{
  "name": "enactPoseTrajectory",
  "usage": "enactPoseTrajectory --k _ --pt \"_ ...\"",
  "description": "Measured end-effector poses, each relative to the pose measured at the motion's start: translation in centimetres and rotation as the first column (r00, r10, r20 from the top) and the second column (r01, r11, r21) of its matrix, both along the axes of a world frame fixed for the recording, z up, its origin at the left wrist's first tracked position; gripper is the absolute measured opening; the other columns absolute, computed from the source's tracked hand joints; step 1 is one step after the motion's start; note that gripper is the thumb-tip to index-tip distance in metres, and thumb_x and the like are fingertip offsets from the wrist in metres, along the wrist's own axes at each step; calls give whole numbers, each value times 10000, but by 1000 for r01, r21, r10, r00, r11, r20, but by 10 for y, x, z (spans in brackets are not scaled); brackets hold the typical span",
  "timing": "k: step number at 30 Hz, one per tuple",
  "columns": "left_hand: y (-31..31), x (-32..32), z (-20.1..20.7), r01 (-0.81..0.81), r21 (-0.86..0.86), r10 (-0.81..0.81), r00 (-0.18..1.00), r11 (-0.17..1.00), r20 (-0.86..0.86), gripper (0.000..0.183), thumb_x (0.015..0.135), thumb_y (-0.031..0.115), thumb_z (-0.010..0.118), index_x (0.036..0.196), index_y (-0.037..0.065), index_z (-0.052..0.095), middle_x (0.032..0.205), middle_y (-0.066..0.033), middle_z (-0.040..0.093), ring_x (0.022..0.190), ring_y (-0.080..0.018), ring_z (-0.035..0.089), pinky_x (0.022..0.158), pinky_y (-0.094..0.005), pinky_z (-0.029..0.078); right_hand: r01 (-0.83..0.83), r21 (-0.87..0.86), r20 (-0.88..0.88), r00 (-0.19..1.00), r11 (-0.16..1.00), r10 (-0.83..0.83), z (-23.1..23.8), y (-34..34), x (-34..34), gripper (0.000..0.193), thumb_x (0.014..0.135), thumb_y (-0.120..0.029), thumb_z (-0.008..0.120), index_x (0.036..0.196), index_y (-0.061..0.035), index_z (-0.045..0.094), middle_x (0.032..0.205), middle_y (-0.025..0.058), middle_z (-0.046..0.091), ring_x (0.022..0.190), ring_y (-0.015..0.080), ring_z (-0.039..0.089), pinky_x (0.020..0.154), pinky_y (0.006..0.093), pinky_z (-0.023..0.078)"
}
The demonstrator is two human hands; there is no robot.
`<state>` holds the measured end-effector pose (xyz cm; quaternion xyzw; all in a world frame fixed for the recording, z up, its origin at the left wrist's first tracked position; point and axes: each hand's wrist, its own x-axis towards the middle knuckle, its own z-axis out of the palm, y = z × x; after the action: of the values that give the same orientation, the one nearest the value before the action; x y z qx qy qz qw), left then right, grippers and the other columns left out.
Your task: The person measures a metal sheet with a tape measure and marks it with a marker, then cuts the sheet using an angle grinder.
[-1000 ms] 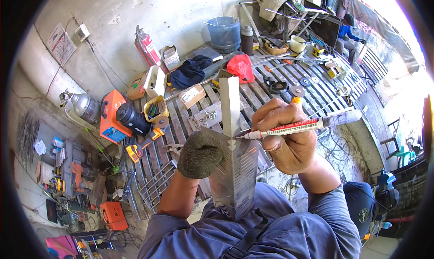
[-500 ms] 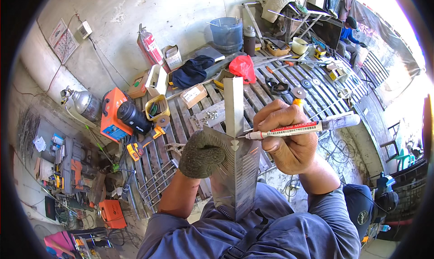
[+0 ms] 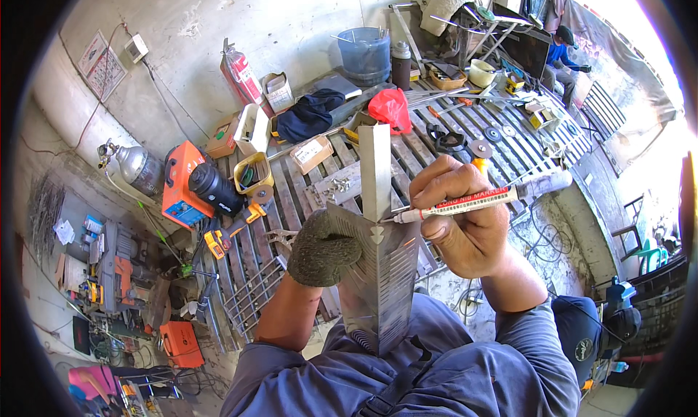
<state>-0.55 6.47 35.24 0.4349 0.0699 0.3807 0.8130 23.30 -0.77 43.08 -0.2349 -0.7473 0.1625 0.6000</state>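
Observation:
My left hand (image 3: 323, 250), in a dark knitted glove, is closed on the left wing of a folded metal angle ruler (image 3: 374, 286) with graduation lines along its faces. A pale square metal tube (image 3: 376, 170) extends away from me out of the ruler's far end; how it sits inside is hidden. My bare right hand (image 3: 469, 228) pinches a white marker pen (image 3: 472, 201) with a red band. The pen lies nearly level, its tip at the tube's right side beside the ruler's far edge. Whether the tip touches is too small to tell.
A slatted metal workbench (image 3: 291, 184) carries an angle grinder (image 3: 251, 213), pliers (image 3: 280, 237), a small cardboard box (image 3: 311, 154) and a red plastic bag (image 3: 390, 111). An orange machine (image 3: 182, 188) stands at the left. A person in blue (image 3: 558, 57) sits at the far right.
My right hand and the marker have shifted slightly, the pen's rear end moving left and up. My left hand, the ruler and the tube hold still. A person in pink at lower left has moved.

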Motion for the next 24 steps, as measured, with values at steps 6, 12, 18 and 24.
enactPoseTrajectory --k 6,12,18,24 --pt "0 -4 -13 4 0 -4 1000 1000 -2 262 945 107 695 1194 29 675 1102 -115 729 984 -244 716 852 -378 602 -19 -44 -39 999 999 18 -3 1 2 266 987 -214 733 1086 1 613 979 128 653 895 242 618 801 372 495" --pt "5 -9 -23 39 120 -42 999 992 18 276 1028 206 593 1221 25 672 1149 -153 726 1038 -286 715 894 -429 595 37 -56 -26 999 998 -39 -9 2 8 228 1011 -198 702 1074 1 610 984 131 641 911 235 612 815 378 491" --pt "10 -12 -36 32 234 -48 997 972 63 383 1059 300 511 1261 11 661 1245 -195 704 1083 -338 709 947 -493 579 47 -127 -108 992 991 -61 -12 -2 16 212 1023 -168 682 1092 18 607 979 110 616 917 229 587 846 379 474" --pt "-1 -7 7 -137 60 144 979 989 -143 343 848 -34 772 1188 -30 725 1086 -123 768 911 -203 745 802 -341 609 74 -166 -248 962 983 -115 -8 -8 19 215 1040 -175 654 1079 33 612 1003 120 606 922 222 573 851 370 464"
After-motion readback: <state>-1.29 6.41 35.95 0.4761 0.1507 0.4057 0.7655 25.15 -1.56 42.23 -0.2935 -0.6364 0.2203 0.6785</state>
